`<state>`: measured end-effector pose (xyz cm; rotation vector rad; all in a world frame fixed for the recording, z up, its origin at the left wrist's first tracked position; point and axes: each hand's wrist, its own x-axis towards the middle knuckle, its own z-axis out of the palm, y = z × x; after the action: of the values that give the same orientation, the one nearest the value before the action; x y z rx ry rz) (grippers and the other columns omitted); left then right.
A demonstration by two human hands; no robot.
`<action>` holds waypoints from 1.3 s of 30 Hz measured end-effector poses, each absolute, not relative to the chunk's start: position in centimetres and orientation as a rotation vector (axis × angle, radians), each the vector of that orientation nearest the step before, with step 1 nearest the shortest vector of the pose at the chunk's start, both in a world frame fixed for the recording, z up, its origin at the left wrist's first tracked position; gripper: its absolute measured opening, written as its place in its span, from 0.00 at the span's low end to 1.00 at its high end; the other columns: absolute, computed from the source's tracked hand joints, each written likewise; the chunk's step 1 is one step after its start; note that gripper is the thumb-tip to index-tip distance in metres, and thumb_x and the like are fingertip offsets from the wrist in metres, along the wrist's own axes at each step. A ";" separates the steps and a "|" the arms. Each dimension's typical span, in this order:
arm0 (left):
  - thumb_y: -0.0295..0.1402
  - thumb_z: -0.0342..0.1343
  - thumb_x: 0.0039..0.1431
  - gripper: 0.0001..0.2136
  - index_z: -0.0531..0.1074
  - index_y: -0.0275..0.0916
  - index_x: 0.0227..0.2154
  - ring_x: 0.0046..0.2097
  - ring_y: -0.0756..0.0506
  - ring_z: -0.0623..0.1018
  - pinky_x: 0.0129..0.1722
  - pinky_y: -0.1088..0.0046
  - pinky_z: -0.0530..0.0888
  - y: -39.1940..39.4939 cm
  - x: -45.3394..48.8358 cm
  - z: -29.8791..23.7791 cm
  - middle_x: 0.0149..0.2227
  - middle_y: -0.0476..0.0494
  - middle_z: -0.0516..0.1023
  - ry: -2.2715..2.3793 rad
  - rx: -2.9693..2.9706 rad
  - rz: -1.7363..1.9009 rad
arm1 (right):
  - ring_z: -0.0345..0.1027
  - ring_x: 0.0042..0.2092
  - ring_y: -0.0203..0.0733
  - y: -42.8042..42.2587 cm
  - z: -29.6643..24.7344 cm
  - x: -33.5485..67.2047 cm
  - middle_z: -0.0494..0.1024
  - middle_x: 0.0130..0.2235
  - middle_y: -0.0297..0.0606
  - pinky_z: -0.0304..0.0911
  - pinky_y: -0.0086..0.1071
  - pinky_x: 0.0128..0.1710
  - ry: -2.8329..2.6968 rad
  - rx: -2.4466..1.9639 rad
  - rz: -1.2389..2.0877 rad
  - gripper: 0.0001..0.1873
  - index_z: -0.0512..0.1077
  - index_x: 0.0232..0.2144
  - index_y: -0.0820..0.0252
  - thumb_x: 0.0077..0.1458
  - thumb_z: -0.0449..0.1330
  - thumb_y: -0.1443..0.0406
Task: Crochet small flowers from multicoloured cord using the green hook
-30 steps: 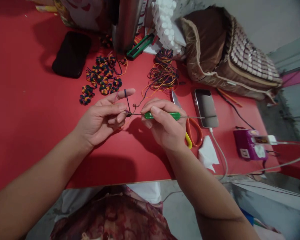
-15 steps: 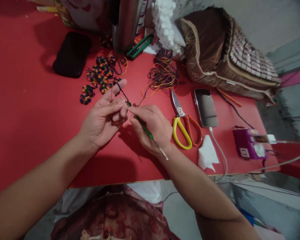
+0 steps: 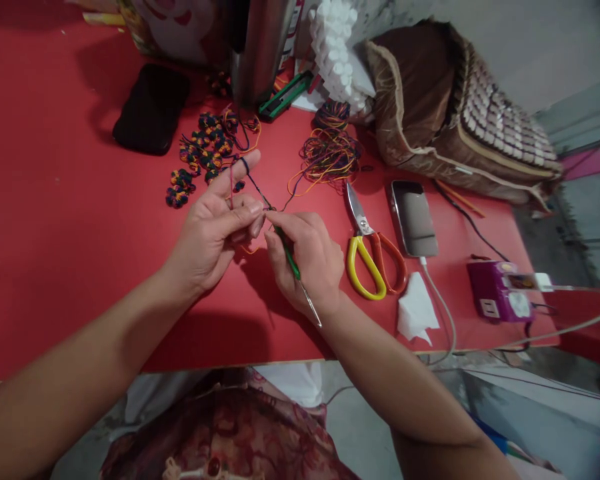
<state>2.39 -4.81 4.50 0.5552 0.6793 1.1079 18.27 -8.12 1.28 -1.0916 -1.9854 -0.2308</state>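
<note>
My right hand point(image 3: 307, 257) is closed round the green grip of a crochet hook point(image 3: 293, 262), its bare metal end pointing down toward the wrist. The working tip is hidden by the fingers. In my left hand point(image 3: 215, 230), thumb and fingers pinch multicoloured yarn point(image 3: 257, 185), which loops over the raised index finger and slants down taut to the hook. Both hands meet just above the red table. Beyond them lies a loose tangle of the same yarn point(image 3: 330, 150), and behind the left hand several small crocheted flower-like pieces point(image 3: 207, 143) lie in a heap.
Right of my hands are scissors point(image 3: 365, 247) with yellow and orange handles, a charging phone point(image 3: 414, 217), a white tissue point(image 3: 417, 310) and a purple box point(image 3: 497, 290). A black phone-like object point(image 3: 151, 109), a metal flask point(image 3: 260, 53), a green cutter point(image 3: 285, 97) and a brown bag point(image 3: 420, 100) stand or lie farther back.
The crochet hook has swung slightly, its rear end now lower and farther left. The dark strand from my left index finger is stretched longer toward the hook. The view has shifted slightly.
</note>
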 end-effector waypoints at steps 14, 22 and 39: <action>0.22 0.67 0.55 0.22 0.81 0.42 0.53 0.23 0.53 0.63 0.25 0.78 0.64 -4.2 2.4 4.3 0.20 0.56 0.69 0.638 0.537 1.075 | 0.83 0.42 0.41 -8.5 1.8 18.5 0.88 0.43 0.38 0.76 0.30 0.38 -1.955 -1.075 -0.066 0.10 0.76 0.55 0.52 0.74 0.60 0.64; 0.21 0.68 0.57 0.32 0.76 0.46 0.65 0.23 0.53 0.67 0.27 0.80 0.66 -4.4 2.6 4.3 0.21 0.58 0.69 0.666 0.549 1.111 | 0.80 0.37 0.40 -8.2 1.2 18.0 0.87 0.41 0.42 0.71 0.32 0.32 -1.958 -1.059 -0.287 0.10 0.75 0.55 0.59 0.74 0.59 0.67; 0.21 0.70 0.50 0.27 0.82 0.43 0.55 0.23 0.51 0.66 0.22 0.74 0.62 -3.5 1.7 4.0 0.21 0.55 0.69 0.698 0.678 1.081 | 0.82 0.41 0.41 -9.2 3.2 18.6 0.85 0.40 0.38 0.77 0.36 0.43 -1.751 -1.105 0.309 0.08 0.80 0.47 0.56 0.72 0.60 0.67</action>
<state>1.74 -3.52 3.96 0.6775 0.6983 1.0808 18.63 -9.17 3.18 -1.1050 -1.7514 0.3086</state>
